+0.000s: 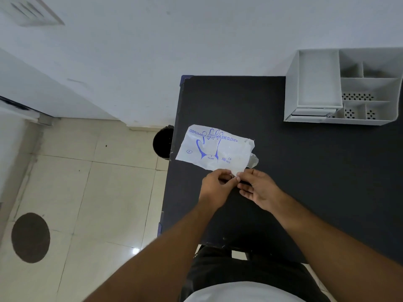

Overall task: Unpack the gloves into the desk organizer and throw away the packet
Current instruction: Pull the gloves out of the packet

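One glove packet (214,150) on the counter (305,171); left hand (216,187) and right hand (258,189) pinch its near edge. One organizer (314,88), cropped; contents apparently transparent.

The packet (214,149) is thin, milky, half-clear plastic film, slightly glossy, crinkled at its torn right end and printed in blue ink. It lies on the table (283,171), whose top looks matt black, flat and finely grained, with chipped, scuffed edges that show paler spots. To the packet's upper right, the desk organizer (342,88) looks like smooth, matt white plastic, with perforated floors in some of its small compartments. Left of the packet, beyond the table edge, the bin (163,141) is dark with a crumpled, faintly shiny liner. The floor (98,192) is glossy cream tile with a bright reflection.
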